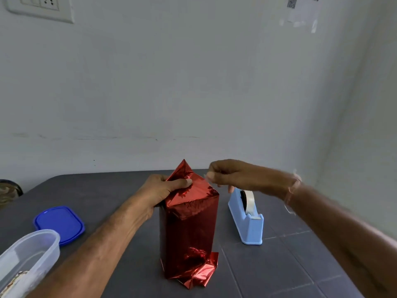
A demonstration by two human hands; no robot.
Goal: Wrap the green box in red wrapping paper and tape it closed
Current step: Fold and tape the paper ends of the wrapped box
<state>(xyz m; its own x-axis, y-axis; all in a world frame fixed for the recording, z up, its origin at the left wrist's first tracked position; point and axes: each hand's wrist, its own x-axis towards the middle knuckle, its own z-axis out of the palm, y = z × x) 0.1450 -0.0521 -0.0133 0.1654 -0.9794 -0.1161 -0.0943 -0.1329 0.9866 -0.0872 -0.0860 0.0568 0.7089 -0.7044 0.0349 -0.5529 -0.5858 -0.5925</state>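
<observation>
Head view: red wrapping paper hides the whole box, standing upright mid-counter. Left hand grips the folded top, fingers curled on the paper. Right hand hovers above the tape dispenser, fingers pinched together; whether they hold tape, I cannot tell.

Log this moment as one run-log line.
left hand: grips top of red-wrapped box | right hand: pinched beside it, tape strip unclear | tape dispenser: on table, right | bottom paper: loose
</observation>
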